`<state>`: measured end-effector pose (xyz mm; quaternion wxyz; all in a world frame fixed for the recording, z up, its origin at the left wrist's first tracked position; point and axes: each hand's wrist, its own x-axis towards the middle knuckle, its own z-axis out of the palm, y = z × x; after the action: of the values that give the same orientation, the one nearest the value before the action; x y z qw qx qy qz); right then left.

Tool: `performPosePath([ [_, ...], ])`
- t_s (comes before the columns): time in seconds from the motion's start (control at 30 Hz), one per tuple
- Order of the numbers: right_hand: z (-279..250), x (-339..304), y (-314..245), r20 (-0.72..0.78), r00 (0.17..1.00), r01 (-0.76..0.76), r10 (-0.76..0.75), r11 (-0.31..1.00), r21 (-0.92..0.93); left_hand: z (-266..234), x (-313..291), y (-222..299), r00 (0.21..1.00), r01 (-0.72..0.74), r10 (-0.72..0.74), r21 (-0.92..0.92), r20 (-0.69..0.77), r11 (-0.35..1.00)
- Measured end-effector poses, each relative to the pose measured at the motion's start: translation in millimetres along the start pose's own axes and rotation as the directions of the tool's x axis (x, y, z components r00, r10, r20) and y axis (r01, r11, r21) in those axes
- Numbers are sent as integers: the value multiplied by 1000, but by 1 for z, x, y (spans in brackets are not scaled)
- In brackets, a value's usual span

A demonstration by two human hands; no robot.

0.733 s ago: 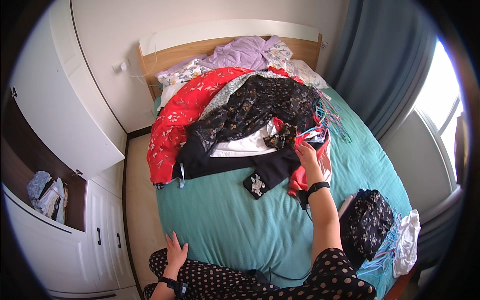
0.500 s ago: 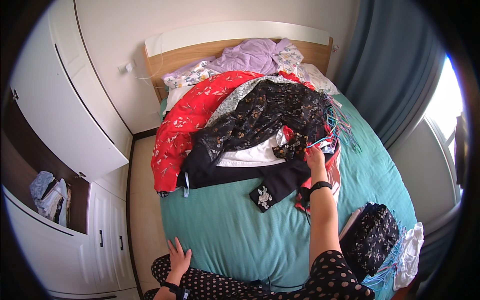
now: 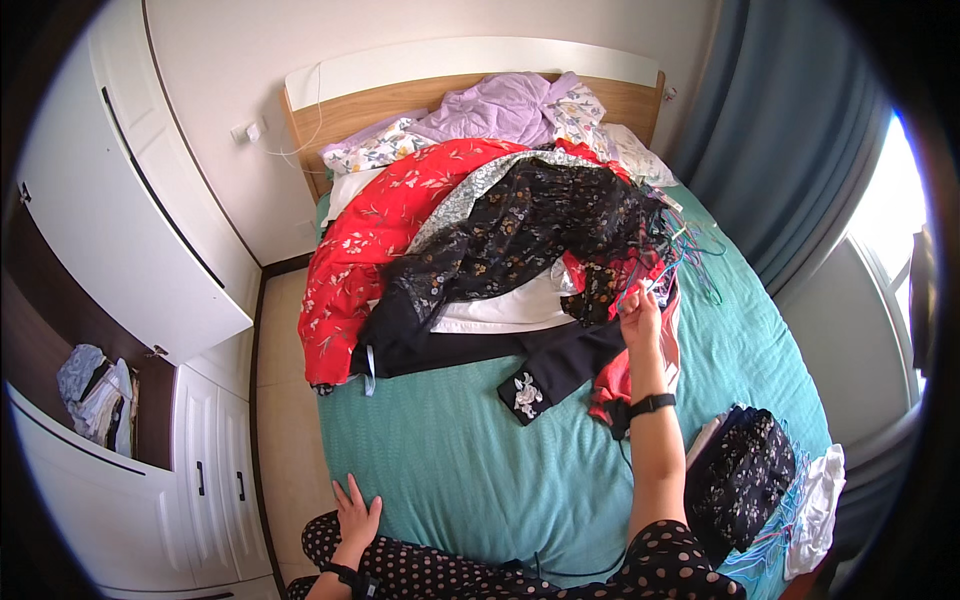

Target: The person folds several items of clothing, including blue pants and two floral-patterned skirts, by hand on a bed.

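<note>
My right hand (image 3: 640,316) reaches out to the right side of a clothes pile, fingers closed on a thin pale-blue clothes hanger (image 3: 652,284). Part of that hanger is hidden by the fingers and the cloth. Just beyond it lies a sheer black garment with a small flower print (image 3: 520,215), its cuff close to my fingers. A black garment with a white embroidered flower (image 3: 560,365) and a white garment (image 3: 505,312) lie underneath. My left hand (image 3: 356,512) rests with fingers spread at the bed's near left edge, beside my dotted trouser leg, holding nothing.
A red floral garment (image 3: 365,250) drapes over the bed's left side. Several coloured hangers (image 3: 690,255) are tangled at the pile's right. Folded dark clothes (image 3: 740,480) with more hangers lie at the near right. Left of the bed, a wardrobe door (image 3: 150,200) stands ajar.
My right hand has shifted slightly right, and the hanger at it has turned. The black flower-print cuff has moved a little right. My left hand stays in place.
</note>
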<state>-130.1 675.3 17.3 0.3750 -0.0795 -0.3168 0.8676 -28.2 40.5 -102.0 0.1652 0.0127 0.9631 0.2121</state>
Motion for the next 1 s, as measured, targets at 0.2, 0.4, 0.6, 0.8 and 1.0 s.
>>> performPosePath([
  [0.2, 46, -94, -21, 108, 993, 59, -38, 979, -196, -1, -2, 1, 1000, 1, -1, -16, 16, 1000],
  [0.4, 60, -161, -42, 141, 988, 100, -64, 960, -261, 0, -6, -9, 1000, -25, 25, -33, 5, 999],
  [0.6, -45, -137, -43, -254, 962, 31, -100, 965, -262, -5, -7, -4, 998, -40, 42, -30, 54, 999],
  [0.8, -127, -110, 7, -440, 860, -170, -257, 669, -723, -14, -14, -16, 999, 39, -38, -31, 30, 999],
  [1.0, -184, -45, -14, -246, 818, 56, -520, 497, -866, -2, -6, -4, 999, -31, 31, -23, 14, 999],
])
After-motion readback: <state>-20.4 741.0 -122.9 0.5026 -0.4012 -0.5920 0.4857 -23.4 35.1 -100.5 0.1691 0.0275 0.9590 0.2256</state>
